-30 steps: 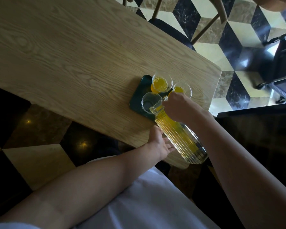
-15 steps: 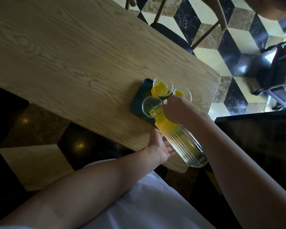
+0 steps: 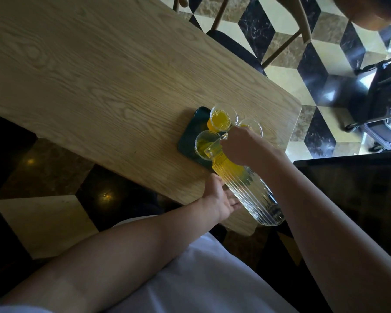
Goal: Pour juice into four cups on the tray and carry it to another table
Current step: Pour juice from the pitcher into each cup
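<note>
A dark green tray (image 3: 191, 134) lies near the right end of the wooden table (image 3: 99, 75). Three clear cups show on it: a far cup (image 3: 222, 117) full of orange juice, a right cup (image 3: 251, 127) half hidden by my right hand, and a near cup (image 3: 204, 144) with a little juice in it. My right hand (image 3: 243, 146) grips the neck of a ribbed glass pitcher (image 3: 246, 188), tipped steeply with its spout over the near cup. My left hand (image 3: 219, 199) supports the pitcher's body from below. A fourth cup is hidden.
A chair (image 3: 239, 50) stands at the table's far side on a black, cream and brown patterned floor. A dark wheeled cart (image 3: 379, 105) stands at the right. A dark counter (image 3: 352, 177) lies under my right arm. The table edge runs close to my body.
The pitcher has tipped further and juice now flows into the near cup, which was empty before. Both hands have kept their hold.
</note>
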